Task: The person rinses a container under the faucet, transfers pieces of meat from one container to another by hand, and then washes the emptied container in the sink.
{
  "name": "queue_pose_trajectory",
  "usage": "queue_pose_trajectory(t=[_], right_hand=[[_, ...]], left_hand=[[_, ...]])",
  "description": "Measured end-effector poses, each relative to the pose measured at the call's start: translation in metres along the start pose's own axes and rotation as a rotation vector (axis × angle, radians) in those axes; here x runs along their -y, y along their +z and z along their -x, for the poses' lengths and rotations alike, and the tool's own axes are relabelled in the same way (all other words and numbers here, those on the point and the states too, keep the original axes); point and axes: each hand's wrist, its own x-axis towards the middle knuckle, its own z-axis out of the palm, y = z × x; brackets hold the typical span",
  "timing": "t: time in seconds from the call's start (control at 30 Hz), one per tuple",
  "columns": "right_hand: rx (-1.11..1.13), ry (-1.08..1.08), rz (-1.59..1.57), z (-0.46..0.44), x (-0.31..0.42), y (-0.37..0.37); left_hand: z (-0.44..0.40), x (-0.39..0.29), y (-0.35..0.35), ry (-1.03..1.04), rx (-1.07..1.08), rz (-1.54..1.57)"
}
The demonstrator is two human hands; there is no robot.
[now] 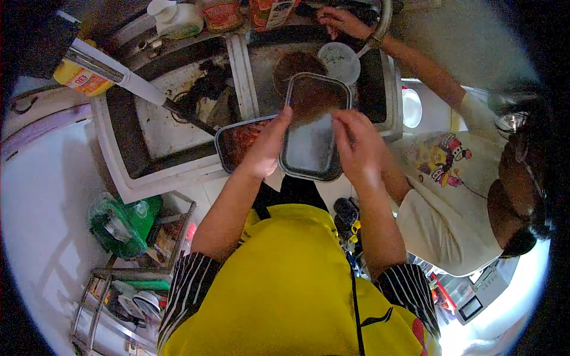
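My left hand (270,145) is closed at the left edge of a rectangular clear container (309,145) with a dark rim. On the other side, my right hand (359,145) grips its right edge with bent fingers. The container looks cloudy white in its near half and brownish in its far half. A second rectangular container (234,142) with reddish contents sits under my left hand and forearm; whether that hand also holds it, I cannot tell. Both are at the front edge of a double sink (240,77). Beyond them, a round white bowl (339,64) with green bits stands in the right basin.
A co-worker's hand (343,22) reaches over the right basin near the faucet (383,26). The co-worker's body is close on my right. Bottles and jars (222,15) line the back ledge. At lower left is a metal rack (101,302) with a green container (124,225).
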Motion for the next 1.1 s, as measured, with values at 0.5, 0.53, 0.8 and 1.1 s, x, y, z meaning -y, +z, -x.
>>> queue_pose_trajectory(t=[0.5, 0.53, 0.8, 1.1], right_hand=[[0.313, 0.027, 0.551, -0.052, 0.003, 0.044], [0.316, 0.008, 0.555, -0.054, 0.005, 0.047], [0.397, -0.086, 0.51, -0.053, 0.0, 0.061], [0.264, -0.032, 0.181, -0.04, 0.024, 0.036]], left_hand=[[0.008, 0.018, 0.005, 0.12, -0.111, -0.065], [0.008, 0.022, 0.004, 0.13, -0.133, -0.071], [0.02, 0.022, 0.0, 0.153, -0.131, -0.061], [0.048, 0.001, -0.01, 0.201, -0.218, -0.169]])
